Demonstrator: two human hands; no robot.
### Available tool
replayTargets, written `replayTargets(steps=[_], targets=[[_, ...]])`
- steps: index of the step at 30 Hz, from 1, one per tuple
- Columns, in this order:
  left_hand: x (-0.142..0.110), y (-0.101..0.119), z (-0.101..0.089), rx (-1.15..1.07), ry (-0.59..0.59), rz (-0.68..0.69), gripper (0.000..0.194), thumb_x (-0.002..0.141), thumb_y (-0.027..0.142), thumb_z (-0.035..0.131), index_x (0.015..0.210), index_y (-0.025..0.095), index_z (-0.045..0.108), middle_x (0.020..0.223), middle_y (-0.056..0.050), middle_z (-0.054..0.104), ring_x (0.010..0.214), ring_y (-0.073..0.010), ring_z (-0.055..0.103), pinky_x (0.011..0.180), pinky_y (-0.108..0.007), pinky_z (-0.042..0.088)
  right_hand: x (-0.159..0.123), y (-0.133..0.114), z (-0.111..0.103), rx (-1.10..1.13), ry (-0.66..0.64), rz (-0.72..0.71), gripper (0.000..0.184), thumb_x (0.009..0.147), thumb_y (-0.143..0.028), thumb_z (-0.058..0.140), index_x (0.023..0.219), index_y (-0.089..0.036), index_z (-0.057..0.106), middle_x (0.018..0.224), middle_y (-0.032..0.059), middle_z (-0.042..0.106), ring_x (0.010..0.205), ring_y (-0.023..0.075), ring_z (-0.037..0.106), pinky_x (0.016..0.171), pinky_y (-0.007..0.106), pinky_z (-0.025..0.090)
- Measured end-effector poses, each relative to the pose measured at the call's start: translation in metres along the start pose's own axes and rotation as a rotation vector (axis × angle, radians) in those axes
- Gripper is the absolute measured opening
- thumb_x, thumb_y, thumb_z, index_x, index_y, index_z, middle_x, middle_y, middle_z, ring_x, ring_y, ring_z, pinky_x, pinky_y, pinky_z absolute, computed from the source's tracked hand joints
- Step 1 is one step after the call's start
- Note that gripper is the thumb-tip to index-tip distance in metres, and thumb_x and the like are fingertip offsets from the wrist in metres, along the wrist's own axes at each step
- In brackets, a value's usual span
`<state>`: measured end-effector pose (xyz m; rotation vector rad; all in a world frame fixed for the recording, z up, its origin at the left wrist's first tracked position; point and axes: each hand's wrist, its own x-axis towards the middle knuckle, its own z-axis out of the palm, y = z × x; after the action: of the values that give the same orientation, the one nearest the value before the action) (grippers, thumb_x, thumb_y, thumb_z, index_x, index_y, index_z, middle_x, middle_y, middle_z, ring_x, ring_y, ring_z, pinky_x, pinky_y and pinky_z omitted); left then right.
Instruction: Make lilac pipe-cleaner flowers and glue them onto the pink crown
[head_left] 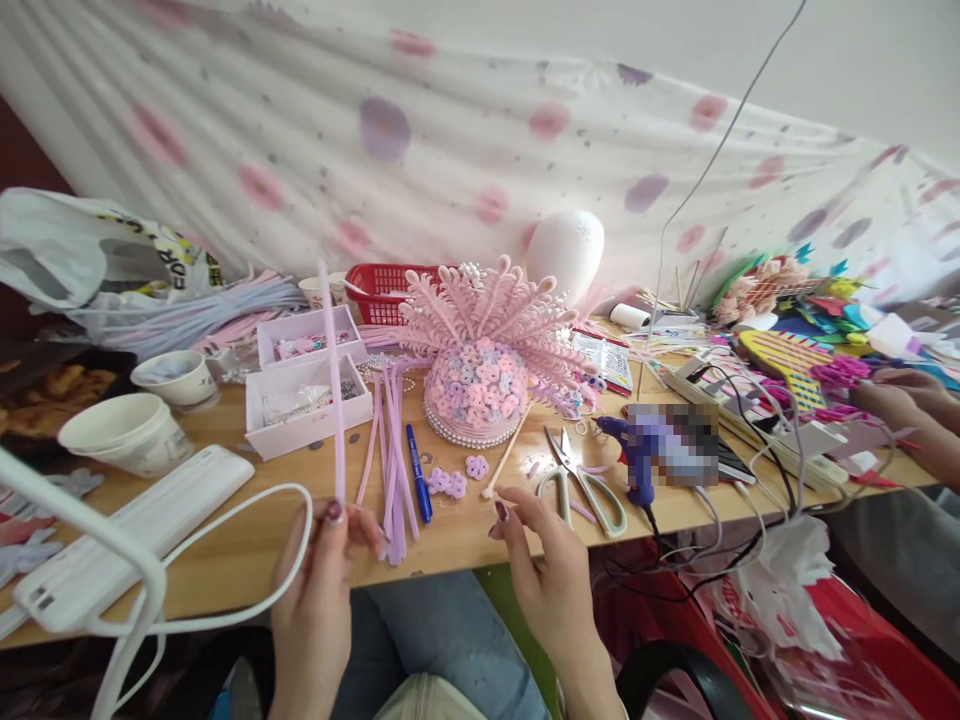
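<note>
Head view: pinching lilac pipe cleaner point(334, 390) upright between thumb and fingers of left hand point(315, 570), rising in front of white box point(300, 428). Holding right hand point(551, 562) half curled, thumb and fingertips apart, near scissors point(576, 472). Between hands on wooden table point(457, 525): loose lilac strips point(395, 460), blue pen point(418, 475) just beside, small purple flowers point(448, 484). Behind: dome point(476, 385) covered with pastel flowers, pearl-edged at base, backed by pink feathery fan point(487, 310). Right of scissors: purple glue gun point(639, 470).
</note>
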<state>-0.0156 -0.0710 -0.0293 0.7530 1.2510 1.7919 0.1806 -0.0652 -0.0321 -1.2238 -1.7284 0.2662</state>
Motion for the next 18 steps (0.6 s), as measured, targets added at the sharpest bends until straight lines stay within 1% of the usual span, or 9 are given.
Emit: replayTargets(steps=[2,4,6,7,9,11,14,16,18], targets=[[-0.019,0.0,0.004,0.085,-0.163,-0.101,0.026,0.094,0.045,0.058,0.082,0.022,0.059,0.049,0.007,0.048,0.047,-0.0131,0.047,0.051,-0.025,0.044,0.0,-0.007,0.003,0.039,-0.008,-0.097,0.039,0.099,-0.011,0.049,0.135,-0.023,0.054,0.086,0.0045,0.074,0.076,0.0192,0.073,0.071,0.029,0.059],[-0.036,0.001,0.012,0.175,-0.334,-0.192,0.028,0.094,0.047,0.056,0.081,0.023,0.059,0.047,0.008,0.04,0.042,-0.0124,0.04,0.045,-0.025,0.035,0.002,-0.013,0.005,0.046,-0.05,-0.19,0.051,0.097,-0.007,0.048,0.145,-0.025,0.046,0.099,0.0079,0.075,0.088,0.0208,0.074,0.076,0.031,0.06],[-0.044,0.002,0.019,0.299,-0.525,-0.195,0.033,0.093,0.049,0.054,0.074,0.023,0.059,0.05,0.005,0.045,0.046,-0.0144,0.045,0.048,-0.026,0.037,0.004,-0.017,0.005,0.011,-0.07,-0.227,0.048,0.096,-0.006,0.047,0.139,-0.025,0.054,0.107,0.0097,0.075,0.095,0.0224,0.073,0.079,0.033,0.061],[-0.044,0.002,0.023,0.362,-0.574,-0.18,0.036,0.094,0.05,0.051,0.072,0.023,0.059,0.053,0.003,0.051,0.049,-0.0162,0.051,0.051,-0.028,0.04,0.005,-0.017,0.004,-0.011,-0.059,-0.223,0.043,0.096,-0.006,0.048,0.133,-0.024,0.06,0.107,0.01,0.075,0.097,0.023,0.073,0.079,0.033,0.061],[-0.037,0.0,0.027,0.504,-0.566,-0.109,0.041,0.098,0.049,0.041,0.074,0.023,0.062,0.066,-0.003,0.064,0.06,-0.0207,0.061,0.06,-0.031,0.048,0.007,-0.014,-0.001,-0.048,-0.003,-0.21,0.035,0.095,-0.006,0.05,0.12,-0.023,0.068,0.104,0.0099,0.076,0.096,0.0234,0.073,0.078,0.032,0.061],[-0.023,-0.005,0.027,0.708,-0.459,0.033,0.034,0.097,0.043,0.038,0.089,0.023,0.064,0.085,-0.007,0.07,0.07,-0.024,0.066,0.068,-0.035,0.051,0.007,-0.008,-0.007,-0.077,0.069,-0.21,0.036,0.094,-0.003,0.05,0.115,-0.023,0.07,0.1,0.0087,0.078,0.092,0.0228,0.074,0.076,0.031,0.061],[-0.002,-0.013,0.022,1.12,-0.306,0.231,0.022,0.091,0.036,0.046,0.095,0.021,0.061,0.096,-0.011,0.069,0.079,-0.0282,0.068,0.072,-0.038,0.051,0.005,-0.001,-0.017,-0.101,0.132,-0.22,0.042,0.092,0.0,0.051,0.118,-0.025,0.07,0.098,0.0067,0.08,0.088,0.0221,0.075,0.075,0.031,0.06],[0.008,-0.016,0.017,1.353,-0.245,0.342,0.024,0.092,0.034,0.047,0.101,0.017,0.061,0.101,-0.014,0.067,0.092,-0.0329,0.067,0.078,-0.04,0.051,0.003,0.001,-0.02,-0.099,0.142,-0.227,0.043,0.091,0.001,0.052,0.12,-0.025,0.07,0.1,0.0065,0.08,0.088,0.022,0.075,0.076,0.031,0.06],[0.014,-0.016,0.014,1.507,-0.216,0.429,0.028,0.094,0.037,0.049,0.102,0.013,0.062,0.1,-0.017,0.066,0.098,-0.0361,0.065,0.083,-0.043,0.051,0.001,0.001,-0.019,-0.096,0.143,-0.233,0.044,0.091,0.001,0.052,0.121,-0.025,0.07,0.101,0.0066,0.08,0.088,0.022,0.075,0.076,0.031,0.06]])
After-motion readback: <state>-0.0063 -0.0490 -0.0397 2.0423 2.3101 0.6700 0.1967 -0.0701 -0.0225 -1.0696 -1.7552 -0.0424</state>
